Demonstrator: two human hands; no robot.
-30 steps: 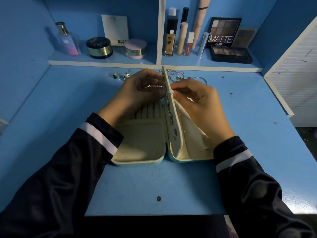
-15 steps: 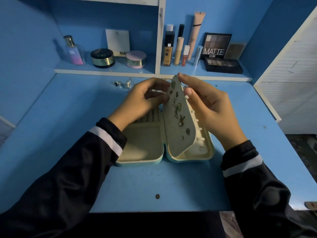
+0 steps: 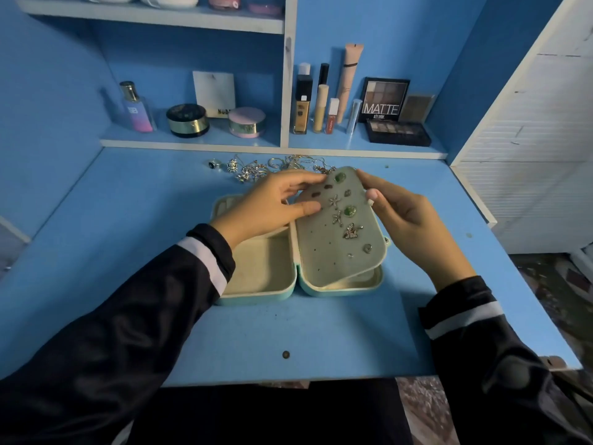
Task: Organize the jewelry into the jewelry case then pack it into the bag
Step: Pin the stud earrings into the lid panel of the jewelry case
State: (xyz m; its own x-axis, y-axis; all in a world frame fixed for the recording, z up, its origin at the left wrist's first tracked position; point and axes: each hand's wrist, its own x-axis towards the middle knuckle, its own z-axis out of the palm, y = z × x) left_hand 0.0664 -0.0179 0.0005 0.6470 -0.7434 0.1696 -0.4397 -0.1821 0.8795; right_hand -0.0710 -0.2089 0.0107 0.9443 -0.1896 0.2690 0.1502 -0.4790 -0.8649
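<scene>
A pale green jewelry case (image 3: 256,293) lies open on the blue desk. Its inner earring panel (image 3: 327,252) is tilted down over the right half and carries several stud earrings (image 3: 351,231). My left hand (image 3: 272,203) touches the panel's upper left part, thumb lying on its face. My right hand (image 3: 407,216) holds the panel's top right edge between thumb and fingers. The left half of the case shows an empty cream tray. Loose rings and chains (image 3: 256,168) lie in a pile behind the case. No bag is in view.
A low shelf (image 3: 272,149) at the back of the desk holds a perfume bottle (image 3: 136,109), round compacts (image 3: 187,120), makeup tubes (image 3: 321,107) and eyeshadow palettes (image 3: 398,133). A white slatted panel (image 3: 529,155) stands to the right. A small coin-like thing (image 3: 286,354) lies near the front edge.
The earring panel has swung from upright down toward the right half of the case. Both hands followed it. The view has tilted up, showing more shelf.
</scene>
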